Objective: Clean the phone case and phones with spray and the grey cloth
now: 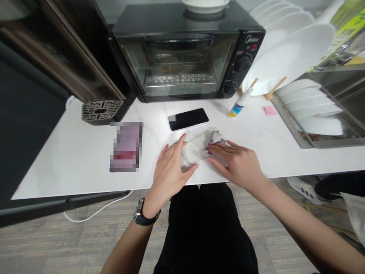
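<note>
A clear phone case (195,147) lies flat on the white counter in front of me. My left hand (171,163) grips its left end, thumb and fingers on either side of the edge. With bent fingers my right hand (235,158) presses a crumpled grey cloth (216,137) onto the case's right end; the fingertips are partly hidden in it. Just beyond the case rests a phone (188,119), its dark screen facing up. Farther right stands a small white bottle (240,103) with a blue and yellow label, apart from both hands.
A black toaster oven (182,53) stands at the back. White plates (288,57) lean in a rack on the right, beside a sink (293,131) holding bowls. At left are a blurred purple item (127,146) and a drip tray (102,110). A pink note (269,110) lies near the sink.
</note>
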### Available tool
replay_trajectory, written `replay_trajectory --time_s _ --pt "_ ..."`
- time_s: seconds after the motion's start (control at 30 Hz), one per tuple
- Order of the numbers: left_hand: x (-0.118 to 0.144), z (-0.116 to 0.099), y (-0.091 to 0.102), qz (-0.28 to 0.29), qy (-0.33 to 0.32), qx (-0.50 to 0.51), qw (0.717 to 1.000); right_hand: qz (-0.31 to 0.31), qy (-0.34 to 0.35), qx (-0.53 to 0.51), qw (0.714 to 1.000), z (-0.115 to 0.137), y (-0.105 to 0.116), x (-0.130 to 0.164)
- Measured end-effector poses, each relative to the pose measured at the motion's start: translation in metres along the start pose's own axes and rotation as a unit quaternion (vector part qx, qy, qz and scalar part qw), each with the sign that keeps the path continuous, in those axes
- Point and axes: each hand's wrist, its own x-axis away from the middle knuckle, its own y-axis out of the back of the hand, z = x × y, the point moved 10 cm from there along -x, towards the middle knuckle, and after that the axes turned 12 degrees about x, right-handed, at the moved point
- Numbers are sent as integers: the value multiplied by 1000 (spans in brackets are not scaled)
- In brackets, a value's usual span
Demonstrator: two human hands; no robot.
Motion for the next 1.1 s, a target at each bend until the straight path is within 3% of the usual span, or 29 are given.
replay_trajectory --time_s 0.07,0.13,0.27,0.43,0.57,0.73,0.83,0.93,1.1 --pt "0 1 -1 2 4 3 1000 -11 -37 45 998 -16 -1 -7" --pt "-1 2 -1 2 1 2 1000 -11 -48 38 998 -15 -9 -17" --pt "-1 -1 2 -3 -13 -6 1000 -18 4 -29 999 25 -23 -30" --pt "-1 -7 3 18 -18 -13 1000 10 90 -131 987 63 -18 -12" --pt "0 -10 4 11 -18 -18 1000 29 71 -135 988 41 -8 0" --pt "1 -5 -1 7 -18 -1 1000 -9 -3 -21 1000 -9 -2 -2" --pt "0 0 -1 3 -10 6 1000 -21 -32 22 999 -20 -7 -11" --pt "-1 0 0 0 -8 10 1000 -20 -16 -8 1000 -2 -17 -23" --pt "-1 -3 2 5 -20 3 1000 14 43 -84 995 48 -25 -26"
